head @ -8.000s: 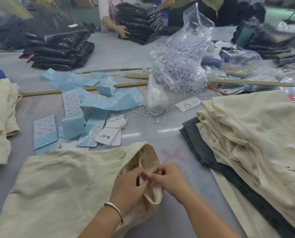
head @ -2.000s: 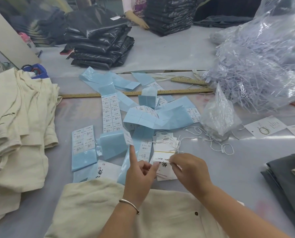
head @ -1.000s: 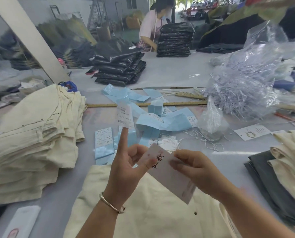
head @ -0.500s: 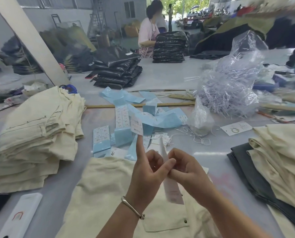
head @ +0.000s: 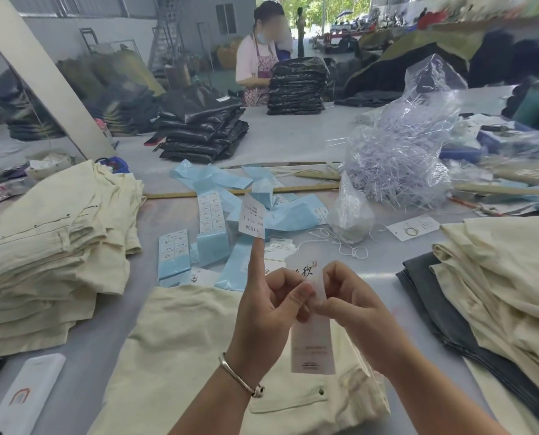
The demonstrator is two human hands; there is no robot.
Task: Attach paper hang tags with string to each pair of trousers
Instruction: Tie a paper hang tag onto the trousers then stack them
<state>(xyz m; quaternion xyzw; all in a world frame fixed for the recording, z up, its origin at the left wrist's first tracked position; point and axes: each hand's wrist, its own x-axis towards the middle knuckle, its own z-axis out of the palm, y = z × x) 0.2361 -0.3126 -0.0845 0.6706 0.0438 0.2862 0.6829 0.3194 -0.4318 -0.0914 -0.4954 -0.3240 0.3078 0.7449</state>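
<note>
At lower centre of the frame, the left hand (head: 269, 304) and right hand (head: 345, 304) pinch a white hang tag (head: 312, 343) above cream trousers (head: 180, 356) on the table (head: 83, 368). The raised left forefinger carries a small sticker (head: 252, 221) (printed "1103#"). Folded cream trousers (head: 51, 243) are stacked at left.

Bare table (head: 83, 353) lies between the left cream stack (head: 51, 246) and front trousers (head: 186, 350).

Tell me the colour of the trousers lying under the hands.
Pale cream trousers, clearest in the head view.
</note>
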